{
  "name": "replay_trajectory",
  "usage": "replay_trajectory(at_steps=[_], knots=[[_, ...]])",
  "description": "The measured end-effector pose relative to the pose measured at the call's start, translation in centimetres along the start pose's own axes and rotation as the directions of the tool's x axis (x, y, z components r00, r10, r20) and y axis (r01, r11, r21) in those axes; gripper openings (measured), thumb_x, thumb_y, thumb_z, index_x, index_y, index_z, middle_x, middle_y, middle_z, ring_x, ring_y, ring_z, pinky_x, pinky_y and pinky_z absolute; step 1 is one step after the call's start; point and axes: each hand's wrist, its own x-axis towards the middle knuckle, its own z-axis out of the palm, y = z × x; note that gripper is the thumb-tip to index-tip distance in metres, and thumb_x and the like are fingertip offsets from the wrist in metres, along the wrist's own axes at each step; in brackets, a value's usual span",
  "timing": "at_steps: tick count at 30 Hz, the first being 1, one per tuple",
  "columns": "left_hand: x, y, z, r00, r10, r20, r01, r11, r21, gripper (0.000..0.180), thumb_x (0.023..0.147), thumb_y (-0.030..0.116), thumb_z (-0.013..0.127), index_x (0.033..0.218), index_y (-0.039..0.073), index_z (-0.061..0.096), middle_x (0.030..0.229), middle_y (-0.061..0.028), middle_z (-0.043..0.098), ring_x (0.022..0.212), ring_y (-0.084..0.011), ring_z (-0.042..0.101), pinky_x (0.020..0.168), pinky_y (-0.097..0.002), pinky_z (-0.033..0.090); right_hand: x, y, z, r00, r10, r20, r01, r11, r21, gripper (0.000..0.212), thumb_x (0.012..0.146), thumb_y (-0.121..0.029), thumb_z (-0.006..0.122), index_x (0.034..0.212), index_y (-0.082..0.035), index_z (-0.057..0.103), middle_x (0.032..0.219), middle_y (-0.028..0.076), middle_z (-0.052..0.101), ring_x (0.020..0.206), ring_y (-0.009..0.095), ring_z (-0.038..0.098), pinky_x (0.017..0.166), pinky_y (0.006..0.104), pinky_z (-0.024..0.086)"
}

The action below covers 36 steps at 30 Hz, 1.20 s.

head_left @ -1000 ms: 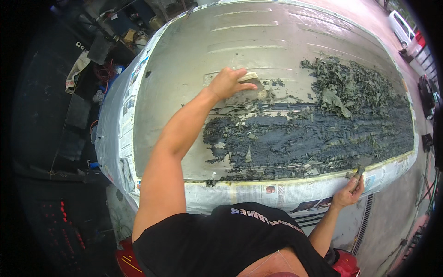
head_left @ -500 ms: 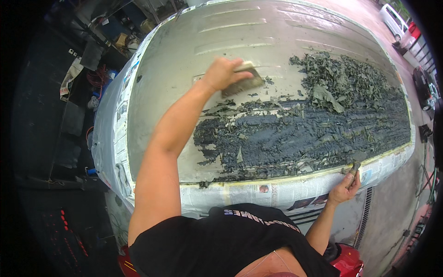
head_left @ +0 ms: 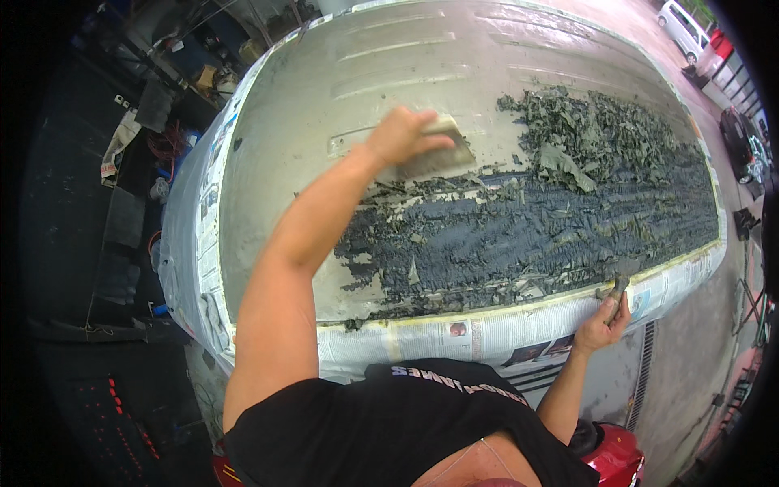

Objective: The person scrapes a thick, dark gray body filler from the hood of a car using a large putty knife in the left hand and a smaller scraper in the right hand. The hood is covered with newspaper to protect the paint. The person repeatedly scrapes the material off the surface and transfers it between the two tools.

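Note:
My left hand (head_left: 398, 136) grips a flat, wide rectangular tool (head_left: 442, 158), pale along its top edge and grey-brown below. It is smeared by motion, so I cannot tell whether it is a brush or a block. The tool is over the bare grey-beige vehicle roof (head_left: 284, 170), at the upper edge of wrinkled dark paint (head_left: 479, 235). At the near edge, my right hand (head_left: 604, 325) is closed round the handle of a scraper (head_left: 619, 286), its blade toward the paint. Loose paint flakes (head_left: 600, 134) lie heaped on the roof's right side.
Newspaper masking (head_left: 487, 331) with yellowish tape lines the roof's edge. Clear plastic sheeting (head_left: 182, 260) hangs on the left. Dark shelving and clutter stand at far left. A white van (head_left: 684, 31) and a motorcycle (head_left: 742, 146) are at the right. Something red and glossy (head_left: 610, 456) is beside me.
My left hand and its tool have shifted slightly right and nearer, toward the paint's edge. The right hand stays at the near edge with the scraper. The view has shifted a little.

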Motion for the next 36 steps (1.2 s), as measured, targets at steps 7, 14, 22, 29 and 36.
replay_trajectory(at_steps=[7,14,22,29,36], knots=[[0.3,-0.4,-4.9,0.979,-0.184,-0.086,0.185,0.983,0.011,0.053,0.079,0.050,0.083,0.083,0.001,0.066,0.067,-0.0203,0.062,0.057,-0.0358,0.059,0.058,-0.0416,0.048,-0.1,0.7,-0.1,1.000,-0.003,-0.015,0.003,1.000,0.001,0.037,0.100,-0.008,0.061,0.134,0.006,0.057,0.124,0.018,0.065,0.107,0.023,0.064,0.095,0.0339,0.052],[-5.6,-6.1,-9.9,0.954,-0.274,-0.125,0.291,0.945,0.149,0.048,0.079,0.045,0.085,0.089,0.001,0.068,0.071,-0.0206,0.066,0.059,-0.0363,0.060,0.058,-0.0416,0.049,-0.1,0.6,-0.1,1.000,0.001,-0.006,-0.002,0.999,-0.045,0.037,0.100,-0.009,0.063,0.134,0.005,0.058,0.126,0.018,0.065,0.108,0.024,0.064,0.096,0.0337,0.052],[-6.7,-7.9,-7.6,0.975,-0.199,-0.096,0.213,0.962,0.168,0.047,0.078,0.045,0.086,0.086,0.003,0.066,0.065,-0.0199,0.062,0.055,-0.0374,0.054,0.054,-0.0418,0.047,-0.1,1.1,-0.1,1.000,-0.024,-0.006,0.024,0.999,-0.032,0.037,0.100,-0.010,0.063,0.133,0.005,0.059,0.126,0.018,0.065,0.109,0.024,0.064,0.097,0.0340,0.051],[-5.5,-8.4,-6.7,0.999,-0.023,-0.040,0.031,0.978,0.206,0.050,0.078,0.047,0.085,0.080,0.003,0.063,0.063,-0.0189,0.060,0.053,-0.0374,0.051,0.052,-0.0423,0.046,-0.1,0.9,-0.4,1.000,-0.008,-0.004,0.008,1.000,-0.025,0.037,0.100,-0.011,0.063,0.133,0.006,0.059,0.126,0.019,0.065,0.111,0.025,0.064,0.099,0.0356,0.050],[-3.7,-3.2,-3.1,0.998,-0.022,0.050,0.019,0.998,0.052,0.050,0.079,0.049,0.084,0.080,0.003,0.064,0.061,-0.0209,0.058,0.051,-0.0357,0.050,0.052,-0.0408,0.047,-0.2,0.8,-0.1,0.999,-0.034,0.003,0.034,0.999,-0.032,0.037,0.100,-0.011,0.063,0.132,0.007,0.058,0.125,0.019,0.065,0.109,0.024,0.064,0.096,0.0344,0.051]])
